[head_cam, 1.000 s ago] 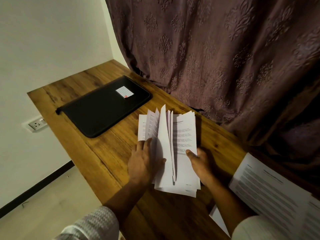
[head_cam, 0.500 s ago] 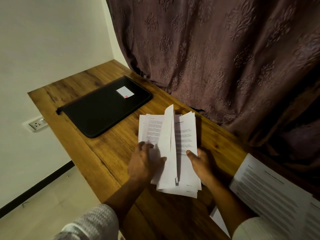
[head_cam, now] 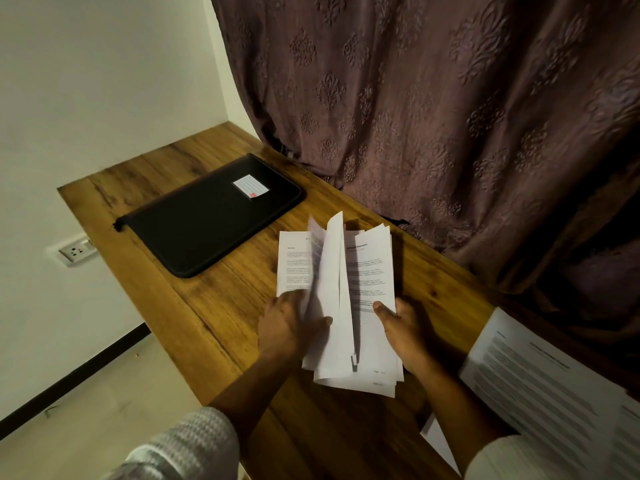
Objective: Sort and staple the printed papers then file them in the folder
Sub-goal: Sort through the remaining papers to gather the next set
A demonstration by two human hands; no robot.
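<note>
Gripping papers point(head_cam: 370, 271) — left hand point(head_cam: 287, 329) holds pgs up, right hand point(head_cam: 403, 329) pinches edge.

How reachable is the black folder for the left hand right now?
Likely yes: only bare table lies between the left hand and the folder. That hand grips the papers, though, and must let go first.

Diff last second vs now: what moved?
The left hand leafed sheets of the printed papers over to the left; the upright fan thinned to about two raised sheets. The right hand still thumbs the right half. The black folder and side sheets stayed put.
</note>
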